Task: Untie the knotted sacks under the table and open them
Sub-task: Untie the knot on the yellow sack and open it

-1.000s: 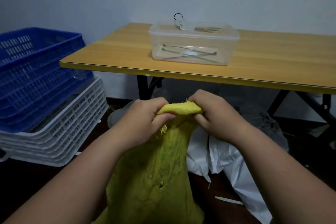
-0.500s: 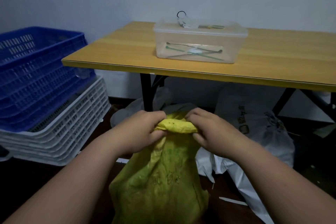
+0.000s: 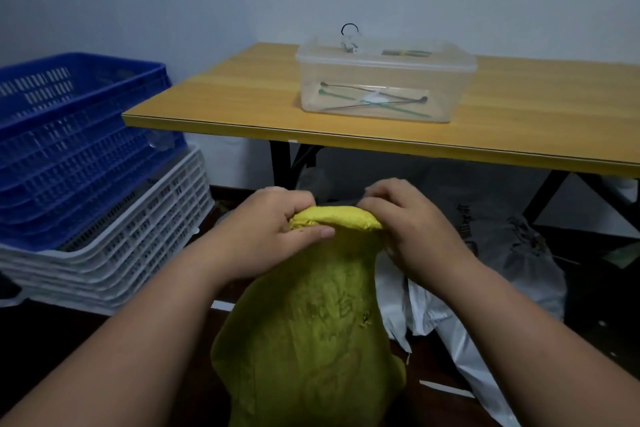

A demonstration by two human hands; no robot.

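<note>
Yellow sack (image 3: pixel 311 340) hangs below both hands' grip on its neck.

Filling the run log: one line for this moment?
step: untying | left hand: grips yellow sack top | right hand: grips top | sack: unopened

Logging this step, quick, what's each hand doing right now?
Left hand: closed, gripping the bunched top of the yellow sack.
Right hand: closed, gripping the other side of the same bunched top.
</note>
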